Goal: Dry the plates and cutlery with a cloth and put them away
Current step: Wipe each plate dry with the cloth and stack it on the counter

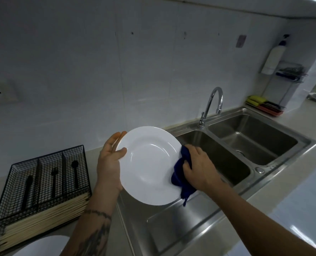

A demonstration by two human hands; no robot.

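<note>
At the far left a black wire-mesh cutlery basket stands on the pale worktop, tilted back toward the tiled wall. It has three upper compartments marked with a dark knife, fork and spoon shape, and a lower tray packed with pale wooden chopsticks. In front of it, at the bottom edge, the smooth rim of a second white plate shows.

The left hand holds one round, glossy white plate by its left rim, thumb on the face and fingers spread behind; the plate is lifted, tilted toward the camera, over the left end of the sink. The right hand has its grip curled round one crumpled dark blue cloth, pressing it against the plate's right rim; a tail of cloth hangs below.

Behind lies a brushed-steel double sink with two basins and one curved chrome tap between them. Further right, a tray with yellow-green sponges sits by the wall, under a wire rack carrying a white bottle.
</note>
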